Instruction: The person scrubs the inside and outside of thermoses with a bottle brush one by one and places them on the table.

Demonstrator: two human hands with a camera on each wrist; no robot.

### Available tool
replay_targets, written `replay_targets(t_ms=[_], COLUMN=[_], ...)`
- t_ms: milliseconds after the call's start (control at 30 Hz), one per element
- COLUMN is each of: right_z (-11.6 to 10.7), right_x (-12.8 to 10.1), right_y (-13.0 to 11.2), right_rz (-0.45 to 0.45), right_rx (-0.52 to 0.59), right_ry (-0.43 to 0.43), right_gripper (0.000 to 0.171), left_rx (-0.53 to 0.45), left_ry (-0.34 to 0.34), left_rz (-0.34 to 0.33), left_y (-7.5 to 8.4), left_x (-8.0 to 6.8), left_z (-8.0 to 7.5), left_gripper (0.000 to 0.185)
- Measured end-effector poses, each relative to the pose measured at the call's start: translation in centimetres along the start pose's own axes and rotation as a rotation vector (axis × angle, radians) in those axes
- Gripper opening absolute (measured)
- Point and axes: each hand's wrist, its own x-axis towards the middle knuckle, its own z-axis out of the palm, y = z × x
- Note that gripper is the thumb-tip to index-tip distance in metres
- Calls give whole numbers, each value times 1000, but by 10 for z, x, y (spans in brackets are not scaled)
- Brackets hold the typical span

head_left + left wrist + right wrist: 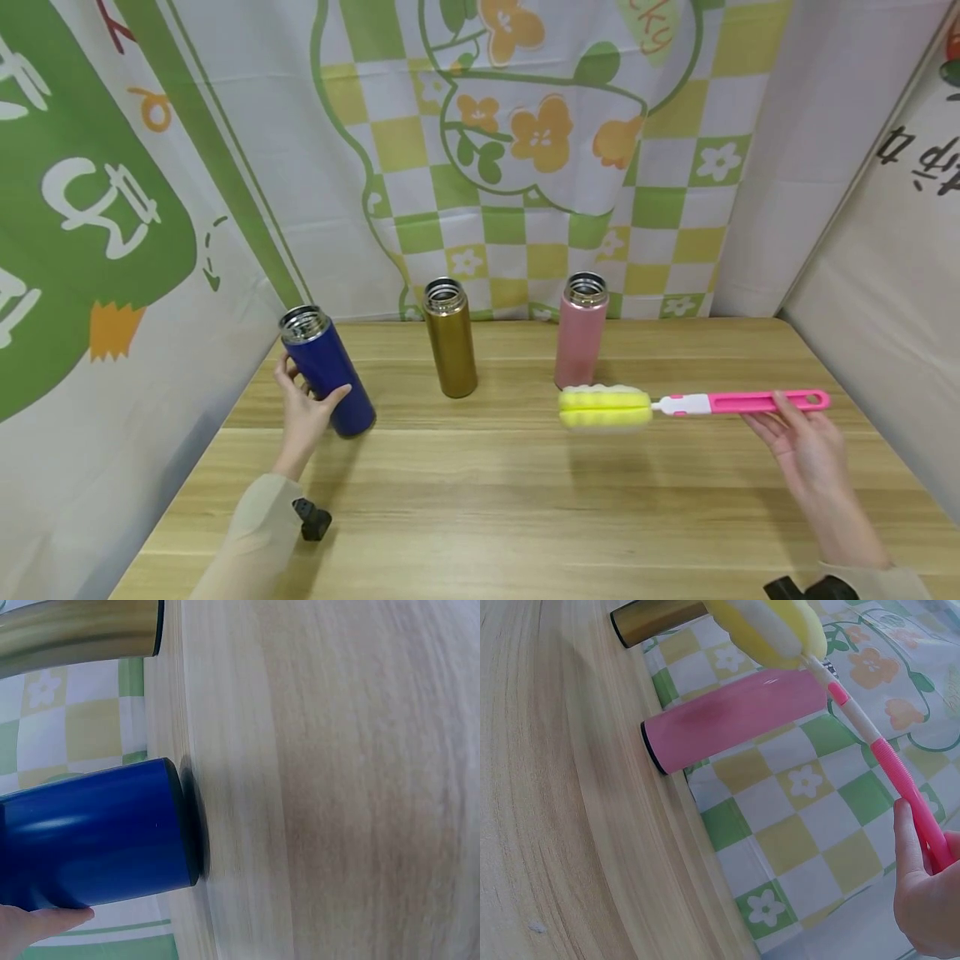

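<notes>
My left hand (303, 408) grips a blue open-topped bottle (328, 371) that leans to the left on the wooden table (480, 500); the left wrist view shows the blue bottle (90, 836) with a fingertip (45, 926) under it. My right hand (806, 442) holds the pink handle of a bottle brush (750, 403) above the table, its yellow sponge head (604, 407) pointing left in front of a pink bottle (580, 342). In the right wrist view my right hand (930, 892) grips the brush handle (900, 776) near the pink bottle (735, 720). A gold bottle (450, 337) stands upright between the blue and pink ones.
Patterned cloth walls (525, 150) close in the table at the back and both sides. The gold bottle (75, 630) shows beside the blue one in the left wrist view. Bare wood fills the table's front half.
</notes>
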Motion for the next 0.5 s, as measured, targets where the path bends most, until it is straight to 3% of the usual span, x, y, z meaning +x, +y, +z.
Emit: replay_targets(t_ms=[67,333,500], right_z=[4,73,75], right_x=[-2,-26,-29], right_y=[0,-12,-12], right_rz=[-17,20,21], right_rx=[-11,99,72], right_ry=[-8,1,13], right_gripper=[13,7,7], left_rx=[9,74,77], left_ry=[5,-27,-61], left_rz=[-3,52,32], left_y=[0,1,1], left_x=[-2,-8,-10], left_z=[-1,-6,-9], left_gripper=[100,100,99])
